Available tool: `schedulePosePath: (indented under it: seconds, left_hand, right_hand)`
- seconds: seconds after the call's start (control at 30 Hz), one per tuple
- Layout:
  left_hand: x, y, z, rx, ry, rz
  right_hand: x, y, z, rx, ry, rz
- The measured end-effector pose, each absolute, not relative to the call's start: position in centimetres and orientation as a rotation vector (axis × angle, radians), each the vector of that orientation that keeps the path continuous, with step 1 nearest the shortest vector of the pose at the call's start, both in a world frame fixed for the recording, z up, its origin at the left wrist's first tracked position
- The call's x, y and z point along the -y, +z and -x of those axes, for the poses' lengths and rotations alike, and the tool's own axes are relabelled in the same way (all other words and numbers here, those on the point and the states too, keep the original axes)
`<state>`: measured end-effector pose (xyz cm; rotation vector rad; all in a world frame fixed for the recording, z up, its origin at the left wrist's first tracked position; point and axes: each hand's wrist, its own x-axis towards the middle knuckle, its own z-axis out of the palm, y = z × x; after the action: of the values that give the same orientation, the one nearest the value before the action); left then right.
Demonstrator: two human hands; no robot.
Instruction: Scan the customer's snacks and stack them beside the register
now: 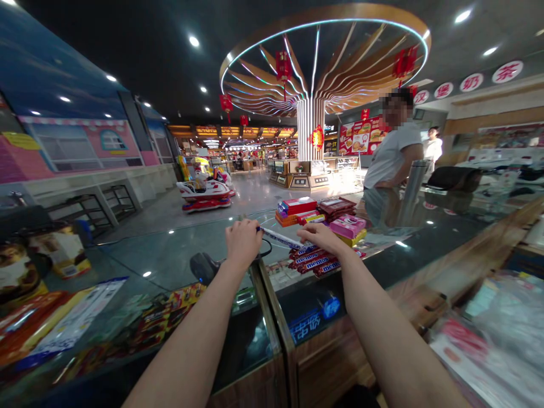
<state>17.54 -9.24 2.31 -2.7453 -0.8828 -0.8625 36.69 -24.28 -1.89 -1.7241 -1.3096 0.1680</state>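
Note:
A long, thin blue-and-white packet (pixel 280 236) stretches between my hands above the glass counter. Its left end is pinched in my left hand (pixel 243 243), whose fingers are closed. My right hand (pixel 322 238) has its fingers bent over the packet's right end; their grip is partly hidden. Just under that hand lie several dark red Mentos rolls (pixel 317 263), side by side. Behind them are stacked pink and yellow boxes (pixel 346 228), dark brown packets (pixel 338 207) and red boxes (pixel 297 205). A black handheld scanner (pixel 206 267) rests beside my left wrist.
Snack bags (pixel 63 317) lie at the left on the glass counter (pixel 161 255). Plastic-wrapped goods (pixel 488 323) sit at lower right. A person in a white shirt (pixel 393 153) stands across the counter, near a metal post (pixel 413 195). A kiddie ride (pixel 206 190) stands farther back.

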Motion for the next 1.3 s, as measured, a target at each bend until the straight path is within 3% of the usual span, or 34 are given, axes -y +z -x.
schedulePosePath:
  seconds: [0.3,0.57,0.73,1.03,1.3]
  left_hand:
    - [8.2,2.2,-16.5,1.021,-0.802,2.710]
    - [8.0,2.6,-15.9,1.068,-0.824,2.735]
    - [7.3,3.9,-14.3,1.028,-0.799,2.829]
    - [5.1,6.0,-8.1,1.047,-0.922,2.982]
    - [1.4,4.8,-1.9,1.169,-1.168,3.096]
  right_hand:
    - [24.8,-2.8,-36.8,1.354,0.428,1.683]
    - [24.1,-2.9,-36.8,1.323,0.186,1.649]
    - [23.0,-2.2,-35.6,1.132,0.220,1.424]
    - [19.9,-0.1,-31.3,1.158,0.238,1.372]
    - [14.9,1.6,-26.0,1.147,0.352,1.268]
